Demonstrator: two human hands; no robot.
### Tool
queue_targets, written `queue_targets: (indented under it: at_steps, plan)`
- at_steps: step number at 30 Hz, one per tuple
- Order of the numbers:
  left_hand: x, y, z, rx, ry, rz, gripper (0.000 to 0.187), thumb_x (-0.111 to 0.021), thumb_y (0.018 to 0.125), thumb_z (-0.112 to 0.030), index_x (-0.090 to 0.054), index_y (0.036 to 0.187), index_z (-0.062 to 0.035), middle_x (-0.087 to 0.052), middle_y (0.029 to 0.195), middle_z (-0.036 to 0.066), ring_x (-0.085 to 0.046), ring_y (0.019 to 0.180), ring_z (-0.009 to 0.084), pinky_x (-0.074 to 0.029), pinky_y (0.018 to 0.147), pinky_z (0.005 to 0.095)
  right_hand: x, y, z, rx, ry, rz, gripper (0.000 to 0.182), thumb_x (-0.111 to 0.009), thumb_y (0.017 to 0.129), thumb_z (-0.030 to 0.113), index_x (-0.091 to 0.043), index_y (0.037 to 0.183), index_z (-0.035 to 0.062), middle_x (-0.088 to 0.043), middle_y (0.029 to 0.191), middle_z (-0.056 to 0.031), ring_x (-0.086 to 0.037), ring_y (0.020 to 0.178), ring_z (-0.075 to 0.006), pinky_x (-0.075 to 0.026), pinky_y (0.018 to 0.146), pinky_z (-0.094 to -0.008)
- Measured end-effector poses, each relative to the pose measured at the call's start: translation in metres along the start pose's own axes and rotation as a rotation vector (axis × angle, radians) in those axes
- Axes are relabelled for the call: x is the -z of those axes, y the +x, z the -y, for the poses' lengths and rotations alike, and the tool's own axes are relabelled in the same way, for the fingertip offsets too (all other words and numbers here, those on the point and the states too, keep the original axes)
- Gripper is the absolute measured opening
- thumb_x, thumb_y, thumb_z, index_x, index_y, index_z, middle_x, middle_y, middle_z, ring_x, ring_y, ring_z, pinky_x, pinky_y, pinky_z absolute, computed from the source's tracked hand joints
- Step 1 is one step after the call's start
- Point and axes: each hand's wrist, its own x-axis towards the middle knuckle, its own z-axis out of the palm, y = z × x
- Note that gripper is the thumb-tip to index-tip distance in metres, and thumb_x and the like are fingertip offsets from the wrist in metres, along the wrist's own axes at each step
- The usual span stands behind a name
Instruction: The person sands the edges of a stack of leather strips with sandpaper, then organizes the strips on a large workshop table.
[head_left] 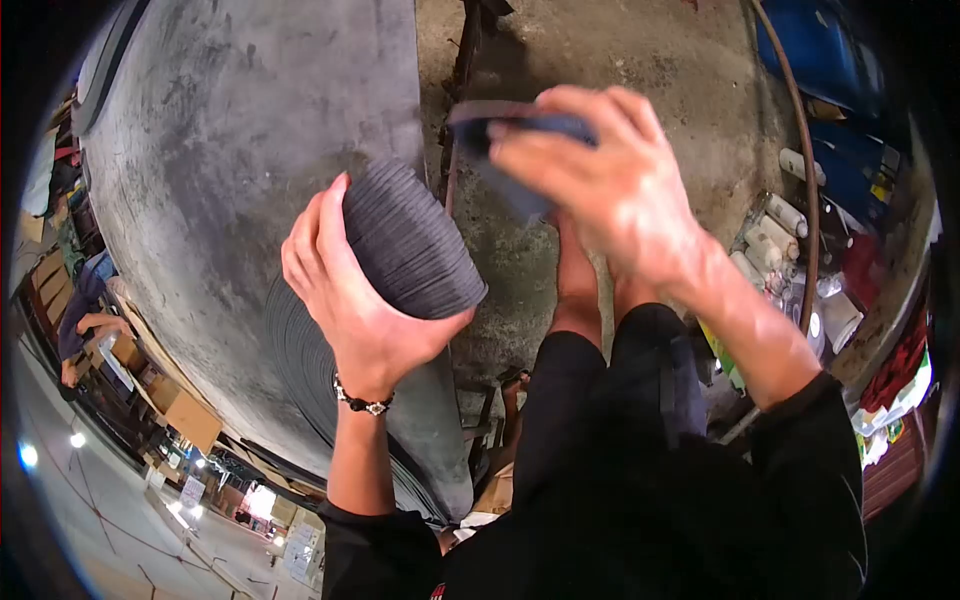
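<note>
**Dark Strip Wound Into a Ribbed Roll**

While the left hand (350, 300) wraps around a tight, ribbed roll of dark grey strip (410, 240), the right hand (600, 190) pinches the flat loose end (520, 125), blurred. Both are held in the air beside the grey slab's (250, 150) right edge, above the concrete floor (640, 60).

A stained concrete floor (690, 80) was seen beneath a broad grey sheet (250, 150); blue drums (830, 60), white tubes (775, 235) and cardboard boxes (185, 415) were ranged alongside.
</note>
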Motion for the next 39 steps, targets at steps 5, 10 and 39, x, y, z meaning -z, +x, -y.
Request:
queue_targets:
  at_steps: [5,10,39]
  plan:
    - [-0.007,-0.003,0.006,-0.026,0.028,-0.039,0.126,-0.095,0.061,-0.055,-0.045,0.165,-0.0024,-0.056,0.155,0.021,-0.049,0.144,0.0419,-0.031,0.125,0.0577,0.013,0.003,0.041,0.194,0.086,0.034,0.036,-0.075,0.078,0.025,-0.084,0.112,0.0206,-0.081,0.11,0.0074,-0.069,0.136,-0.0245,-0.055,0.11,-0.0493]
    - [0.005,0.001,-0.007,0.01,0.011,0.019,0.124,-0.096,0.067,-0.05,-0.042,0.168,-0.001,-0.055,0.16,0.021,-0.049,0.147,0.0415,-0.033,0.125,0.0582,0.004,-0.022,-0.038,0.047,-0.156,0.089,0.039,-0.074,0.078,0.023,-0.08,0.116,0.0161,-0.081,0.12,0.0032,-0.069,0.128,-0.025,-0.054,0.108,-0.048]
    - [0.002,-0.001,0.004,-0.026,-0.018,0.014,0.135,-0.103,0.053,-0.051,-0.045,0.165,-0.0032,-0.053,0.156,0.022,-0.046,0.146,0.0436,-0.031,0.124,0.0598,0.01,-0.021,0.047,0.083,-0.025,0.081,0.044,-0.078,0.069,0.028,-0.085,0.113,0.0275,-0.081,0.108,0.0125,-0.065,0.139,-0.0218,-0.049,0.116,-0.0563]
